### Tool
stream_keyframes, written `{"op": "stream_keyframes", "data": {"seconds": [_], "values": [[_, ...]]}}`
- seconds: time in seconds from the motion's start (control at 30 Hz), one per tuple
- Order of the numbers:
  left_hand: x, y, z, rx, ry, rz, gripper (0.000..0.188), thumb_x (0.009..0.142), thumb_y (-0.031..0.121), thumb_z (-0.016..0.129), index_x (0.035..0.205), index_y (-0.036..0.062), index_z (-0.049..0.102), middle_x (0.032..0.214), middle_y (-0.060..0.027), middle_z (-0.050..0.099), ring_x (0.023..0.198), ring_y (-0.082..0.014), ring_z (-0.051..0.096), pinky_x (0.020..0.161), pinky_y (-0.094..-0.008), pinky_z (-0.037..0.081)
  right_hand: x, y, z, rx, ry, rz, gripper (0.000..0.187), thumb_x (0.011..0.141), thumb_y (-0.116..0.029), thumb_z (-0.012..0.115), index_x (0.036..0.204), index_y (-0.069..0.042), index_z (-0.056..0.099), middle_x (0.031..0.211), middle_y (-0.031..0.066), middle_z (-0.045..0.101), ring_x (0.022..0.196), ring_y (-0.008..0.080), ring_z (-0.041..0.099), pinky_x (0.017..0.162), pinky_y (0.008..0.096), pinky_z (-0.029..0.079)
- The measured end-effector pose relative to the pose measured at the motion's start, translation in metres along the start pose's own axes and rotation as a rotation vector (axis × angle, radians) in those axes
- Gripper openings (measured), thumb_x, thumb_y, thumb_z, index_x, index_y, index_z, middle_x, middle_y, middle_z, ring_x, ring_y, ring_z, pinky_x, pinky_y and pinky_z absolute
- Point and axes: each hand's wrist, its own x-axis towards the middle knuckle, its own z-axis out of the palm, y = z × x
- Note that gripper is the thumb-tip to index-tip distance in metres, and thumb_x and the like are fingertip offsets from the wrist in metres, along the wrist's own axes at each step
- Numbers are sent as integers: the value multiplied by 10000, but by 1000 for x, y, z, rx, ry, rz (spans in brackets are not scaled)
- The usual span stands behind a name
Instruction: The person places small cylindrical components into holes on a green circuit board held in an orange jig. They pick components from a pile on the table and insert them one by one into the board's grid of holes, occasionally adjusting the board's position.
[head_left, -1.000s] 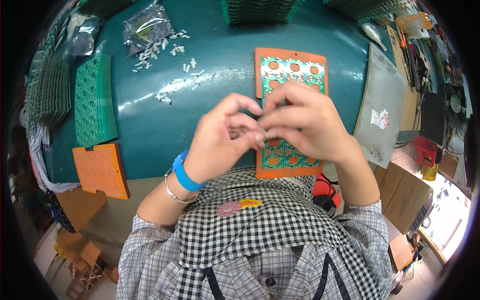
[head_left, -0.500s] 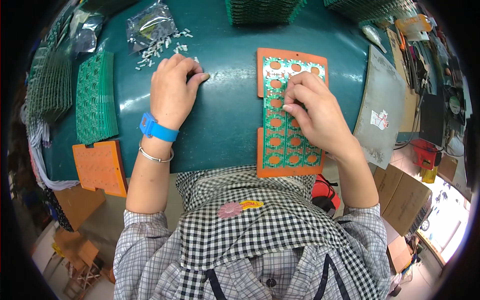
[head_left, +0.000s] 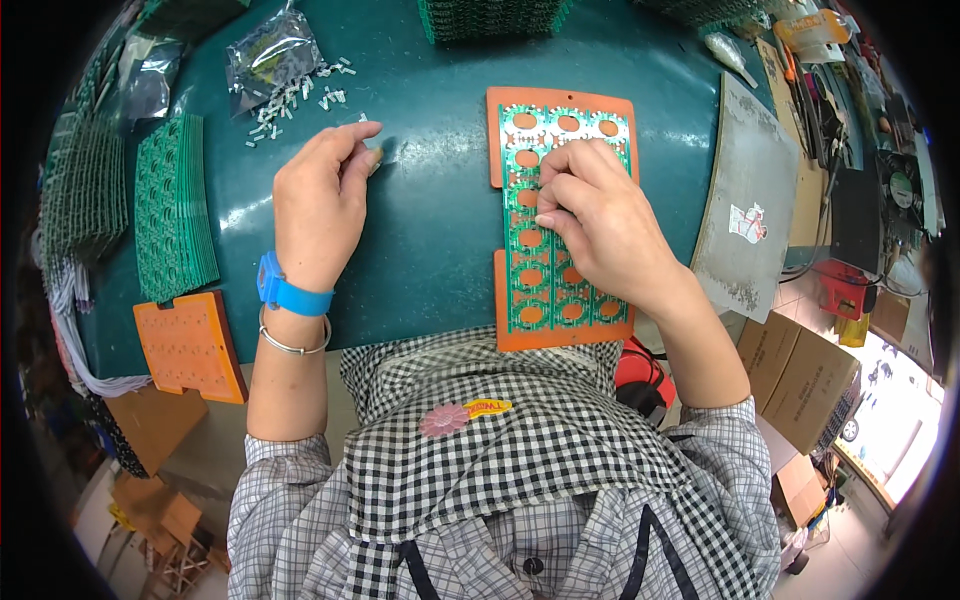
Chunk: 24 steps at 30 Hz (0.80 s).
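Note:
A green circuit board panel point(head_left: 532, 258) with rows of oval holes lies on an orange fixture plate point(head_left: 565, 341) at right of centre. Above it my right hand point(head_left: 607, 222) is closed in a pinch, thumb and index fingertips together at the panel's left column; whatever they grip is too small to make out. My left hand point(head_left: 322, 200), with a blue wrist strap point(head_left: 300, 297), hovers over the green table. Its index finger is stretched out while the thumb presses toward the curled fingers, which hide what they hold. Just beyond it lie loose small white parts point(head_left: 290, 100).
A clear plastic bag point(head_left: 272, 55) lies beside the white parts. Stacks of green boards stand at left point(head_left: 172, 205) and at the far edge point(head_left: 495, 18). Another orange plate point(head_left: 188, 345) sits at the left edge. A grey metal sheet point(head_left: 745, 190) lies right of the panel.
The whole view has shifted slightly. My left hand has drawn a little nearer, away from the white parts, and its index finger has straightened. My right hand keeps its pinch over the panel.

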Motion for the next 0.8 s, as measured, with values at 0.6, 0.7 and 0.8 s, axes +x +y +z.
{"op": "stream_keyframes", "data": {"seconds": [0.6, 0.7, 0.8], "values": [[-17, 19, -13, -720, -223, -241, 130, 967, 36, 667, 1079, -29, 682, 943, -65, 715, 828, -95, 646, 754, -232, 534, -2, 11, 5, -70, 9, -109, 165, 809, -55, 735, 920, 1, 626, 1081, 100, 611, 1019, 301, 602, 843, 414, 527], [-20, 23, -11, -773, -245, -249, 131, 956, 30, 681, 1072, -31, 680, 938, -67, 718, 831, -97, 657, 753, -234, 545, -3, 7, 11, -136, 44, -87, 159, 807, -72, 711, 922, 3, 631, 1086, 102, 612, 1017, 300, 603, 829, 414, 527], [-25, 26, -5, -825, -247, -232, 136, 943, 23, 696, 1068, -27, 675, 943, -80, 728, 819, -104, 666, 739, -236, 547, -5, 0, 15, -221, 93, -91, 175, 781, -45, 704, 925, 10, 621, 1063, 106, 610, 979, 298, 607, 798, 404, 529]]}}
